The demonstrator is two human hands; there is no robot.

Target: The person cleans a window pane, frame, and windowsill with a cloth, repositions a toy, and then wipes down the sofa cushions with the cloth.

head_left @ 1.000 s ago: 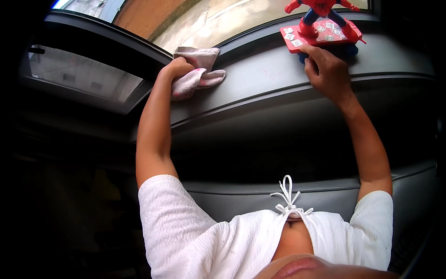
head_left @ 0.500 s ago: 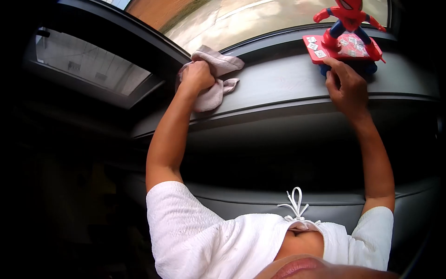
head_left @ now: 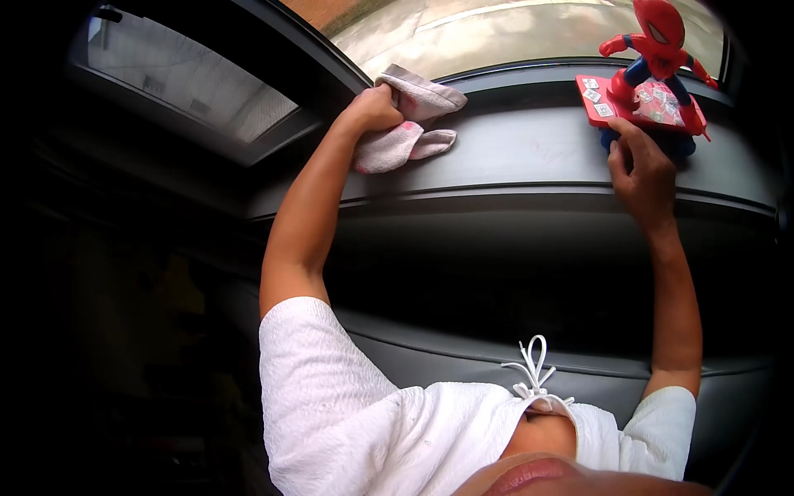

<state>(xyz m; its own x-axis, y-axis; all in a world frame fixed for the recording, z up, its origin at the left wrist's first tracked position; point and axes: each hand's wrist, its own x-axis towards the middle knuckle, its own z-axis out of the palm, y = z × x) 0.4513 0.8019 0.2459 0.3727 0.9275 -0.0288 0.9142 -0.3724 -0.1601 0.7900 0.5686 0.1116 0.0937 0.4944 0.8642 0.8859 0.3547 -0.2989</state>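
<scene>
My left hand (head_left: pixel 374 107) is closed on a crumpled pale pink cloth (head_left: pixel 387 150) with reddish stains. The cloth lies against the grey ledge at the corner of the window frame, its loose folds spread to the right of my fist. At the right, the fingers of my right hand (head_left: pixel 643 169) pinch the front edge of a red toy skateboard (head_left: pixel 616 112) bearing small white stickers. A red and blue Spider-Man figure (head_left: pixel 660 51) stands on top of it. Blue wheels show beneath, partly hidden by my hand.
The grey ledge (head_left: pixel 513 145) runs below a large window (head_left: pixel 513 37) with pavement outside. A smaller side window (head_left: pixel 186 91) is at the upper left, in a dark frame. Below the ledge lies a dark recess, then a grey padded surface (head_left: pixel 451 364) close to my body.
The view has turned, so the ledge, toy and cloth appear farther right. The cloth's folds have shifted, showing more red stains. Both hands keep their holds.
</scene>
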